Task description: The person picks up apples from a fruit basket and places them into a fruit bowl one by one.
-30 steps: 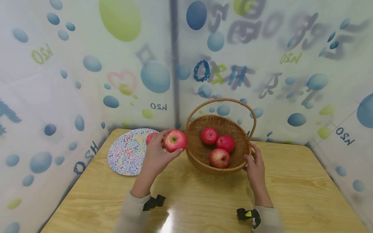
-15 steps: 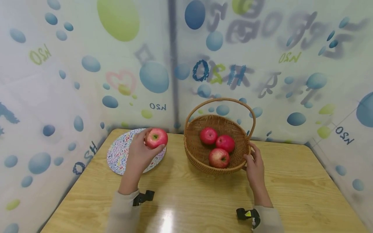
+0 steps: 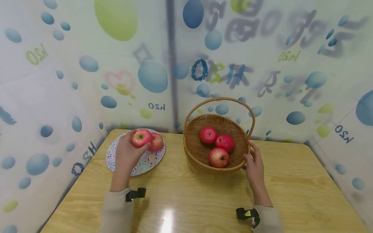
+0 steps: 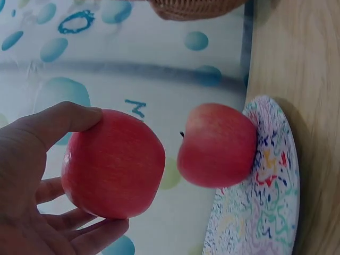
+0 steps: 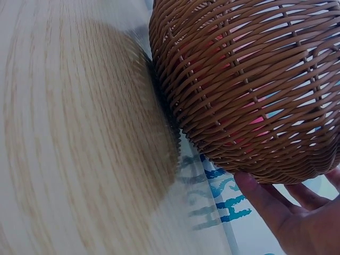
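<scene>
My left hand [image 3: 127,153] grips a red apple [image 4: 114,164] between thumb and fingers, raised over the plate [image 3: 145,163] with its multicoloured squiggle pattern. Another red apple [image 4: 218,146] sits on that plate, beside the held one. At the wicker basket's [image 3: 193,158] right side, my right hand [image 3: 254,166] holds the rim, thumb on the near side; the right wrist view shows the thumb and fingers against the basket's woven wall [image 5: 249,85]. Inside the basket lie three apples [image 3: 219,158], and its arched handle [image 3: 221,98] stands upright.
Everything stands on a light wooden table [image 3: 180,200]. A pale wall [image 3: 262,38] printed with blue and green bubbles rises directly behind the basket and plate. Between plate and basket is a strip of bare wood.
My left hand has carried its apple leftward from beside the basket to over the plate, revealing more of the apple there. The right hand keeps its hold on the basket rim.
</scene>
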`<action>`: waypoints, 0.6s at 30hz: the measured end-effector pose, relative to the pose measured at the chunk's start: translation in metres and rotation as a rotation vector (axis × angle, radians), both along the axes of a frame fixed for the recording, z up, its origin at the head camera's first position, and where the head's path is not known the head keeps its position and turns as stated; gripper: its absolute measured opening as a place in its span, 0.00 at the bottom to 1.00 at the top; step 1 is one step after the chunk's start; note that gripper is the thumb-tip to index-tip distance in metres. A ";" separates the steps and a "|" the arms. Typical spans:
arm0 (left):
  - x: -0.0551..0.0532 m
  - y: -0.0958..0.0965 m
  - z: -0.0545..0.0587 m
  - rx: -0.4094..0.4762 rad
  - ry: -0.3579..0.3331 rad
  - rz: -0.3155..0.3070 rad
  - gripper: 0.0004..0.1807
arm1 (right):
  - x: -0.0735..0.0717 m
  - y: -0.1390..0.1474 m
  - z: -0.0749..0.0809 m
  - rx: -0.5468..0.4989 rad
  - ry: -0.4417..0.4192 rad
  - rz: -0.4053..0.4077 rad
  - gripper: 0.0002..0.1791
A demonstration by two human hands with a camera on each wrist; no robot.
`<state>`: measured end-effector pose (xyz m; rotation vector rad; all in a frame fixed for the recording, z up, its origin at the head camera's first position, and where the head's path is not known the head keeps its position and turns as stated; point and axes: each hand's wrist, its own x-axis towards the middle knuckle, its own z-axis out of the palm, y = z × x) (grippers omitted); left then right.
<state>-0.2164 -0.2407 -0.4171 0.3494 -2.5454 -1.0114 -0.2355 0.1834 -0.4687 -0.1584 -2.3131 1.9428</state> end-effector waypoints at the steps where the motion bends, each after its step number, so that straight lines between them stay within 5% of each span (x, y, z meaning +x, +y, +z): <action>1: -0.001 -0.003 -0.001 -0.008 -0.007 0.011 0.41 | 0.000 0.000 0.000 0.000 0.001 0.001 0.30; 18: -0.011 -0.029 -0.025 0.033 -0.094 0.079 0.44 | -0.001 0.002 -0.002 0.015 -0.013 0.002 0.30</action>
